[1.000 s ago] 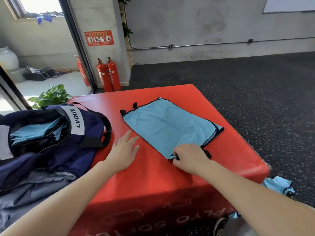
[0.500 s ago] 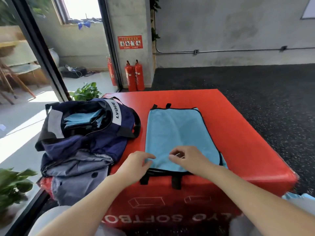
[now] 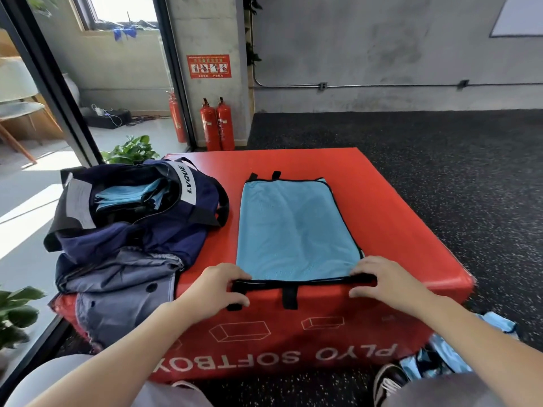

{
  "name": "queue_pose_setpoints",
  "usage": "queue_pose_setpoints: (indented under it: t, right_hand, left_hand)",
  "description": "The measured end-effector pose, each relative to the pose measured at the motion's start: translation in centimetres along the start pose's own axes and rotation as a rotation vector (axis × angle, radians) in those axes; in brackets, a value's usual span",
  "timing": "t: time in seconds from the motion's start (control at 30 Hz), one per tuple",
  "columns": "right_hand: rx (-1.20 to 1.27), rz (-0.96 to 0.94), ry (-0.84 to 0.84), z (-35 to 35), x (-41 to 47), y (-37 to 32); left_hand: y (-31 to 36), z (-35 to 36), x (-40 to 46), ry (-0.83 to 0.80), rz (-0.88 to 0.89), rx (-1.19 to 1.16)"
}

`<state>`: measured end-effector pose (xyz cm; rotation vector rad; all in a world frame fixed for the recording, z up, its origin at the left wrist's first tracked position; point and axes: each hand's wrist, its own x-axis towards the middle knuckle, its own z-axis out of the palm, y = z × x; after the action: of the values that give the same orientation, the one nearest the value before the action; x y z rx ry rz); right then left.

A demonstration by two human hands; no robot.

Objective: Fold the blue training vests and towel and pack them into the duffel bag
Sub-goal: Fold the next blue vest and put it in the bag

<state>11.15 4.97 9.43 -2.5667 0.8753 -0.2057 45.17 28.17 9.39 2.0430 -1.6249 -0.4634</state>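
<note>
**Near hem pinched, ready for the next fold**

A blue training vest (image 3: pixel 296 230) lies flat in the centre of the frame on the red soft plyo box (image 3: pixel 396 218), its black-trimmed near edge lined up with the box's front lip. The left hand (image 3: pixel 217 289) has a grip on the lower left corner, fingers curled over the black trim; the right hand (image 3: pixel 385 282) pinches the lower right corner the same way. Holding both corners level looks like the set-up for lifting the hem and carrying it up-frame over the far half, which keeps the fold square.

The navy duffel bag (image 3: pixel 141 218) sits at centre left, just beside the vest, mouth open with folded blue cloth already inside, so a finished piece has only a short way to go. More blue fabric (image 3: pixel 440 356) lies on the floor at lower right, apparently waiting its turn.
</note>
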Motion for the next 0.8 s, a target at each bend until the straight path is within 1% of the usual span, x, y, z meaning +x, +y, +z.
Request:
queue_pose_setpoints:
  t: [0.13, 0.37, 0.5, 0.6, 0.7, 0.8]
  right_hand:
    - [-0.059, -0.041, 0.021, 0.5, -1.1, 0.6]
    - [-0.145, -0.108, 0.071, 1.0, -1.8, 0.4]
    - [-0.143, -0.107, 0.065, 0.7, -2.2, 0.3]
    - [-0.002, -0.04, 0.09, 0.2, -2.3, -0.1]
    - [0.185, 0.065, 0.103, -1.0, -2.3, -1.4]
    - [0.359, 0.096, 0.088, -2.4, -2.1, -2.6]
  left_hand:
    - [-0.1, 0.8, -1.2, -0.048, 0.07, 0.061]
    - [0.2, 2.1, -2.5, 0.094, 0.136, 0.148]
    - [0.7, 1.9, -2.9, 0.089, 0.14, 0.144]
    - [1.2, 1.3, -2.8, 0.134, 0.122, 0.1]
    - [2.2, 0.2, -2.6, 0.199, 0.005, -0.047]
    - [3.5, -0.9, -2.2, 0.226, -0.045, -0.163]
